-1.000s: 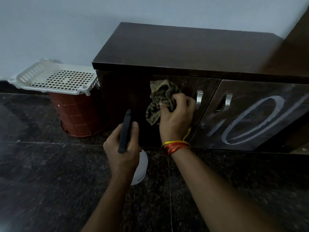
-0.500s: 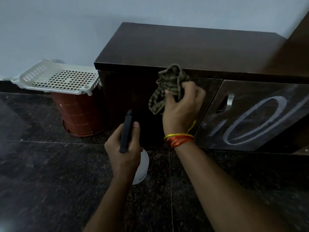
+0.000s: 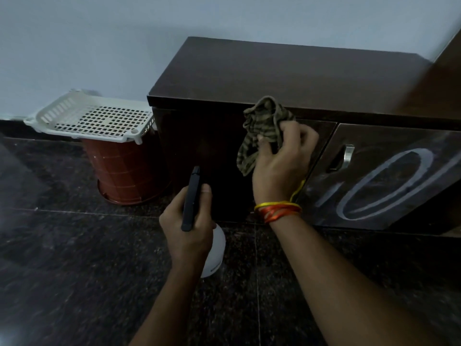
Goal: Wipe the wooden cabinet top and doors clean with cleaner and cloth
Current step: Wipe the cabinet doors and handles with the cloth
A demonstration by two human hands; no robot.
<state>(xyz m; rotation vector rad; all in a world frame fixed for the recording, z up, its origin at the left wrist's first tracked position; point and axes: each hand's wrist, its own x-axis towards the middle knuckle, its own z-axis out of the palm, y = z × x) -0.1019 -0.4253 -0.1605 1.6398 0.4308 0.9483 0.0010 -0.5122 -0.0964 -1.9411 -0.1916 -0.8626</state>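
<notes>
The dark wooden cabinet point(image 3: 287, 78) stands against the wall, its top bare. My right hand point(image 3: 282, 166) grips a crumpled striped olive cloth point(image 3: 262, 128) against the upper edge of the left door point(image 3: 207, 156), just under the top's front lip. My left hand point(image 3: 187, 226) holds a white spray bottle point(image 3: 215, 253) with a black trigger head point(image 3: 191, 198) pointing at the left door. The right door point(image 3: 389, 181) has a metal handle point(image 3: 347, 156) and white chalk-like marks. The left door's handle is hidden behind my right hand.
A white perforated plastic tray point(image 3: 99, 118) rests on an upturned brown bucket point(image 3: 124, 176) left of the cabinet. Dark speckled stone floor point(image 3: 74, 270) lies in front. A taller wooden unit point(image 3: 446, 71) adjoins the cabinet on the right.
My right hand has carried the cloth upward along the left door, from beside its handle to the top edge. The left hand with the spray bottle has stayed nearly still.
</notes>
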